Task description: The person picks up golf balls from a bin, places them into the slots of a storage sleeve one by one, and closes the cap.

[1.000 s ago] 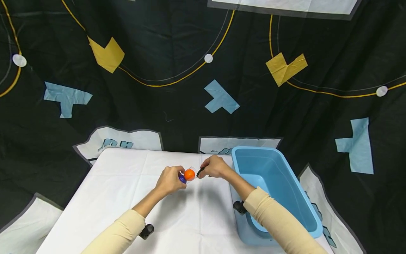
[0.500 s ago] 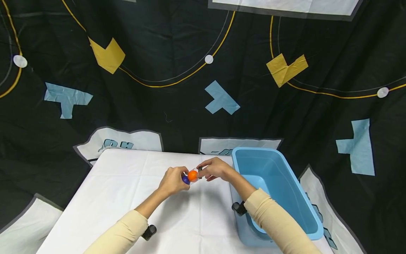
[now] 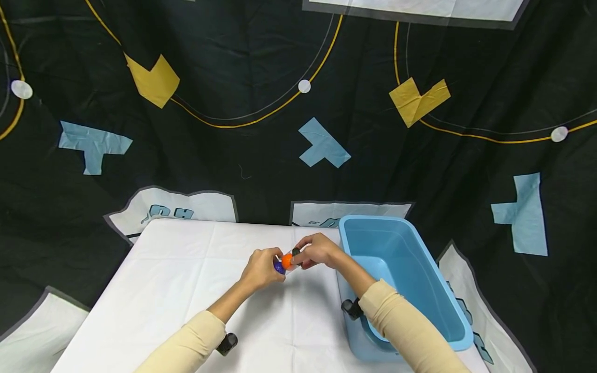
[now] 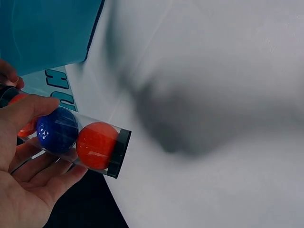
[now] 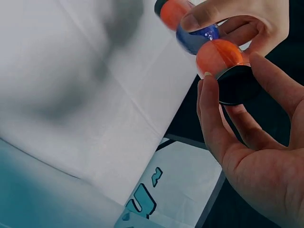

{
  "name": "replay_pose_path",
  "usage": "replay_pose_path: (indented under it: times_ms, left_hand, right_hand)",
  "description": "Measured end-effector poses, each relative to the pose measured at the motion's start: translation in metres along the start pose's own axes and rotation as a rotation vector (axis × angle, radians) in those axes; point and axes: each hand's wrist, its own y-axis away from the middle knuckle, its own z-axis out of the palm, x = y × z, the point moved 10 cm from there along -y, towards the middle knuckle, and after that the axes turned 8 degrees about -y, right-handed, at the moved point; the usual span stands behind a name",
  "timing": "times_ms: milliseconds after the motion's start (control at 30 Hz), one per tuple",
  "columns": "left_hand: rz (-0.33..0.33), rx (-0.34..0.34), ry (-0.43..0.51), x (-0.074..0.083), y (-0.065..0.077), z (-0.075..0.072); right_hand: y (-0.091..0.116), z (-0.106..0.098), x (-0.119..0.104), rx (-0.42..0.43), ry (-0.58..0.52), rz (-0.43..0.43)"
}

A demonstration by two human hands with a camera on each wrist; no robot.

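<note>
My left hand (image 3: pixel 262 267) grips a clear plastic tube (image 4: pixel 81 120) around its middle, above the white table. Inside sit a blue ball (image 4: pixel 57 130) and an orange ball (image 4: pixel 97 145) on each side of it. A black end cap (image 4: pixel 119 154) closes the tube's near end. At the other end, my right hand (image 3: pixel 318 252) pinches a second black cap (image 5: pixel 239 85) between thumb and fingers, right at the tube's rim beside an orange ball (image 5: pixel 219 57). In the head view the left fingers partly hide the tube.
A light blue plastic tub (image 3: pixel 448 311) stands on the right of the white-covered table (image 3: pixel 186 290), below my right forearm. Behind the table hangs a black cloth (image 3: pixel 261 176) with yellow and blue tape marks.
The right fingers have turned the black cap from edge-on beside the tube to its end and closed around it. My left hand has moved slightly right with the tube.
</note>
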Motion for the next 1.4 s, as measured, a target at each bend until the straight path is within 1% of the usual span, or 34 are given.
replay_pose_path:
  times_ms: [267, 433, 567, 767, 933, 1067, 1233, 1400]
  left_hand:
    - [0.007, 0.014, 0.006, -0.003, 0.002, 0.012]
    - [0.014, 0.031, 0.02, -0.005, 0.002, 0.017]
    - [0.005, 0.033, 0.039, -0.007, 0.004, 0.021]
    - [-0.006, 0.05, 0.032, -0.009, 0.006, 0.023]
    - [-0.012, 0.051, 0.023, -0.011, 0.008, 0.026]
    - [-0.012, 0.051, 0.022, -0.012, 0.008, 0.027]
    - [-0.016, 0.058, 0.022, -0.013, 0.008, 0.027]
    - [-0.023, 0.046, 0.031, -0.013, 0.008, 0.029]
  right_hand:
    - [0.001, 0.0, 0.008, 0.055, 0.013, 0.001]
    - [0.0, 0.001, 0.012, 0.085, 0.041, 0.003]
    - [-0.001, 0.002, 0.013, 0.095, 0.075, 0.002]
    - [-0.003, 0.006, 0.015, 0.094, 0.064, -0.009]
    - [-0.004, 0.008, 0.017, 0.081, 0.063, -0.014]
    - [-0.005, 0.01, 0.017, 0.049, 0.051, -0.017]
    - [-0.006, 0.011, 0.017, -0.003, 0.006, -0.014]
    - [-0.008, 0.013, 0.019, -0.043, -0.039, 0.015]
